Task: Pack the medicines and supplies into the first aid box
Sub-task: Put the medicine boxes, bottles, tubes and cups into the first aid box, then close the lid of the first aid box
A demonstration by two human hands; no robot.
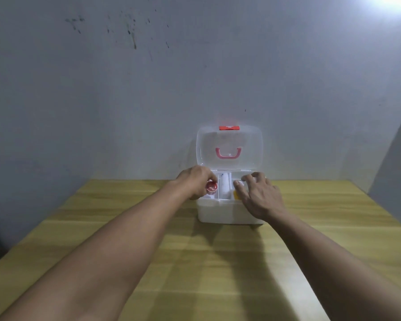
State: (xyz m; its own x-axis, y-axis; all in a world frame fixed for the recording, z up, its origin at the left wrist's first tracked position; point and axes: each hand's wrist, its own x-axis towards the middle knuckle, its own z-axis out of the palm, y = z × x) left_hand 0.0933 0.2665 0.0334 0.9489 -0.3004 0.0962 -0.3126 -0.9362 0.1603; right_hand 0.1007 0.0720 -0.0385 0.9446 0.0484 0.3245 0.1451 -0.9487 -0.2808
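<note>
A white first aid box (220,213) stands on the wooden table against the wall, its clear lid (250,147) with a red handle and red latch raised upright. My left hand (195,181) is at the box's left compartment, its fingers closed around a small round red-capped container (211,186). White supplies (225,186) fill the middle compartment. My right hand (259,195) hovers over the right compartment with fingers spread, touching a white item (239,183) there; something yellow (236,195) shows beside it. What the palm covers is hidden.
The wooden table (218,262) stretches from the box toward me. A grey stained wall (148,89) rises directly behind the box. A second wall (394,172) closes in at the far right, and a dark gap lies off the table's left edge.
</note>
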